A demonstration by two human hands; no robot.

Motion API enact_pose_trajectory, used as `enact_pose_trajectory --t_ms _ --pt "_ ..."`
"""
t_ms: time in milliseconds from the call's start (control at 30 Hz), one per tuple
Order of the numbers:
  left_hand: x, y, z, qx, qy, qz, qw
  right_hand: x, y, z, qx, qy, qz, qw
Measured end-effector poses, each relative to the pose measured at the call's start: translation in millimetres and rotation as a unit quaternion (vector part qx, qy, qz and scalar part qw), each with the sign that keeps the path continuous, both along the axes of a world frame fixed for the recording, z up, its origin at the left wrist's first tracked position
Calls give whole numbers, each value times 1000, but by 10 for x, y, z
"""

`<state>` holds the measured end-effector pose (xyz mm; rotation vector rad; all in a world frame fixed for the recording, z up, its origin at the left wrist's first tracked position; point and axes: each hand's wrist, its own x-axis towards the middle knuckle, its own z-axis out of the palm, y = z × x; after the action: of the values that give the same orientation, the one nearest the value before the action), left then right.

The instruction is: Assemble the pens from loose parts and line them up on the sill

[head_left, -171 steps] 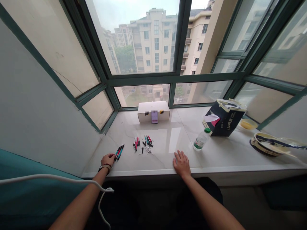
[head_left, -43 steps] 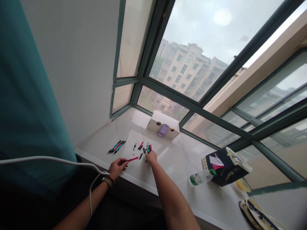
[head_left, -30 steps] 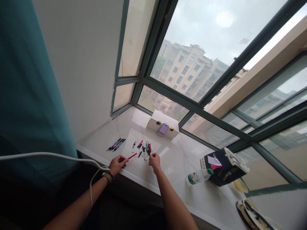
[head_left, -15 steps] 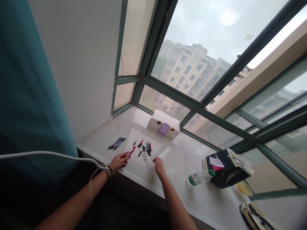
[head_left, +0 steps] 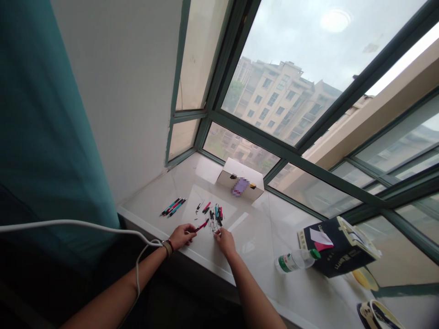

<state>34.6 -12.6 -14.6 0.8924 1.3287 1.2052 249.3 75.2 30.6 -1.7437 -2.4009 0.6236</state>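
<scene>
Pen parts (head_left: 216,213): red, teal, black; scattered inward of windowsill (head_left: 257,256) front edge.
Left hand (head_left: 183,236): fingers pinching 1 red pen piece (head_left: 201,226).
Right hand (head_left: 225,241): fingertips near together beside scatter; grip cannot be told.
Red pen piece: slim, slanting, near front edge.

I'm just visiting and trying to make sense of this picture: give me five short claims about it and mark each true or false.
1. The left hand holds a slim red pen piece. True.

2. The clear plastic bottle has a green cap. True.

3. The right hand grips the bottle. False: it is at the near edge of the loose, mixed-colour pen parts, apart from the bottle.

4. The slender teal, red and black pens lie to the right of the pen parts. False: they lie to the left.

5. A long white cardboard box sits near the green-framed window. True.
</scene>
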Motion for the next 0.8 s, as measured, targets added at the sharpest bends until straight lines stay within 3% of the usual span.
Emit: enact_pose_trajectory --t_ms 133,433,600,800 --pt "63 -70 8 41 96 -14 994 -22 22 -22 6 1 11 1000" --pt "112 -107 110 59 192 25 979 26 -55 152 -5 -4 37 999" --pt "157 -63 60 22 190 79 978 -206 -387 44 -19 84 29 996" --pt "151 -28 29 -1 139 66 988 -388 -589 -144 4 92 0 996"
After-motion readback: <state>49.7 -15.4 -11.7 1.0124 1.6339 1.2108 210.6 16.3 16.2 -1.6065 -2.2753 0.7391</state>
